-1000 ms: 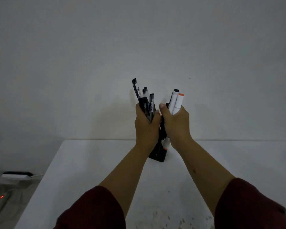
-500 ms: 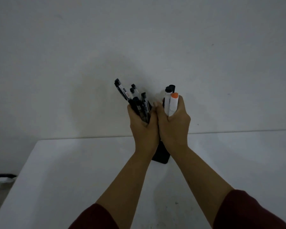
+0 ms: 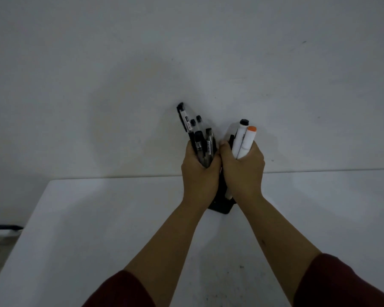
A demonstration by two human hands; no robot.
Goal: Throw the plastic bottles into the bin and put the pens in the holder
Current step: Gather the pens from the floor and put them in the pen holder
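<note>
Left hand (image 3: 198, 173): closed in a fist round a bunch of black pens (image 3: 196, 136), caps fanning upward.
Right hand (image 3: 242, 171): closed round two white markers (image 3: 242, 140), one black-capped, one orange-capped.
Holder (image 3: 222, 203): black, standing on the white table (image 3: 98, 229) near its far edge, directly under and between both hands; mouth hidden by the fists.
Pen tips: lower ends hidden; cannot tell whether they have entered the holder.
Bottles, bin: not in view.
Handling: pens judged light, stiff, smooth-barrelled; a loose bunch may slip or splay on release.
Hold point: mid-barrel, as now, keeping the bunch together and upright.
</note>
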